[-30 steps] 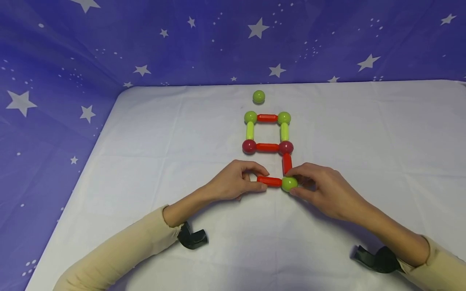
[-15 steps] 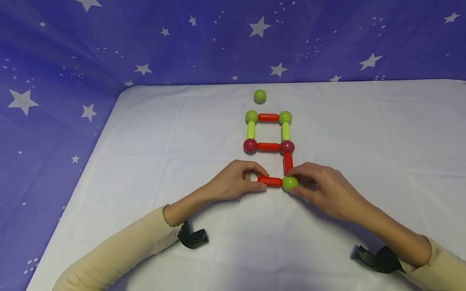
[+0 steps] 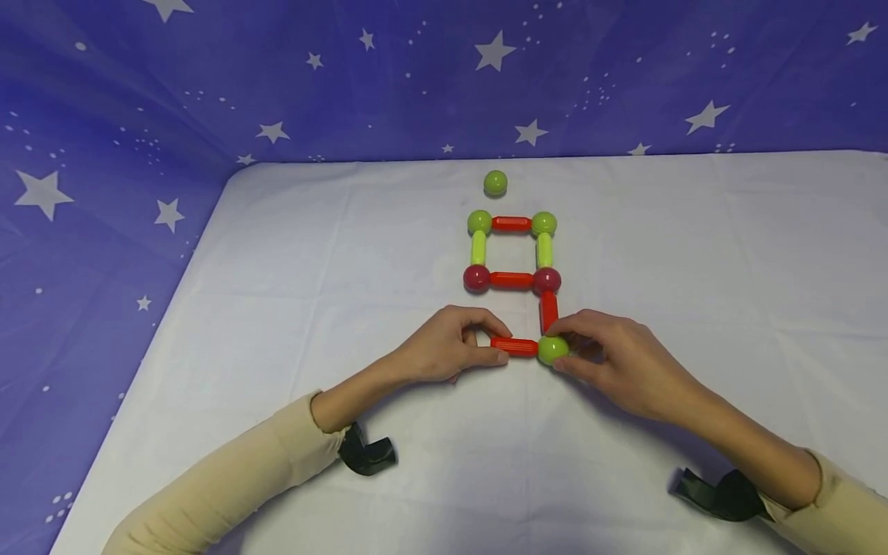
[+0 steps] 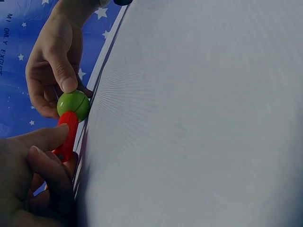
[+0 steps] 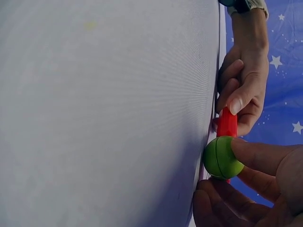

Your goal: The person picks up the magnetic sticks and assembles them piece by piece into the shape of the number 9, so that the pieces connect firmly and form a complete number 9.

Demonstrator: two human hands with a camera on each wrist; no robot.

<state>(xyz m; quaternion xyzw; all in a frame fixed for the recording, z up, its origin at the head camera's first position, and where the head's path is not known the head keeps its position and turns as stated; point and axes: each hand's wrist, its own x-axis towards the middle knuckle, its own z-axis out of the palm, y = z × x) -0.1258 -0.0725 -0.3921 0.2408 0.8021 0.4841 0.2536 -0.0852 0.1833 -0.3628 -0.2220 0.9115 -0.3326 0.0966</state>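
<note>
My left hand [image 3: 447,344] pinches the left end of a red rod [image 3: 516,348] between thumb and fingers. The rod's right end touches a green ball [image 3: 553,351], which my right hand [image 3: 617,362] grips by its sides. From that ball a second red rod [image 3: 549,311] runs up to a dark red ball [image 3: 546,280]. This ball is a corner of a square of rods and balls, with another dark red ball [image 3: 476,278] at its left and green balls [image 3: 479,223] at its far corners. In the left wrist view the ball and rod meet end to end.
A loose green ball [image 3: 496,183] lies beyond the square, near the far table edge. White cloth [image 3: 388,231] covers the table. A blue star-patterned curtain [image 3: 416,77] hangs behind it and at the left. Dark straps [image 3: 368,453] hang at both wrists.
The pieces sit slightly further right in the head view than a second ago, along with the backdrop. Both hands keep the same hold on the rod and ball.
</note>
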